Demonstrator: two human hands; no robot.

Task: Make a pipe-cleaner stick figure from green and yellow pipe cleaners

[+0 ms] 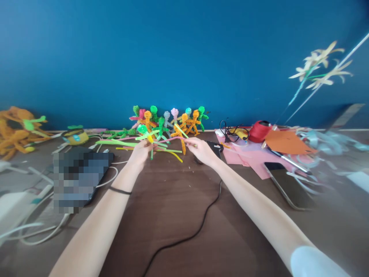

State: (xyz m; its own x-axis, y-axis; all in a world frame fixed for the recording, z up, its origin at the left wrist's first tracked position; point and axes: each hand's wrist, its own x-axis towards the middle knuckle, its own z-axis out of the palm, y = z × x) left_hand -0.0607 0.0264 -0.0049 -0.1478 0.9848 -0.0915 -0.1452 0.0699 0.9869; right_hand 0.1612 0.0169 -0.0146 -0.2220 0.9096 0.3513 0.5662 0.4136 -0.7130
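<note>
My left hand (141, 153) is closed, pinching one end of a small bundle of pipe cleaners in yellow and green. A thin pink pipe cleaner (171, 139) runs in a slight arch from there to my right hand (201, 151), whose fingers pinch its other end along with a yellow-green strand. Just beyond my hands, several pipe cleaner figures (161, 126) in green, orange, pink and grey stand against the blue wall. Loose green and yellow pipe cleaners (171, 152) lie beneath and between my hands. My fingertips partly hide what they grip.
At left are a dark phone-like device (99, 173), white cables (57, 231) and orange pipe cleaner pieces (15, 134). A black cable (198, 232) crosses the brown table. Rightward lie pink paper (239, 156), an orange sheet (288, 142), a red spool (259, 132) and a phone (288, 184).
</note>
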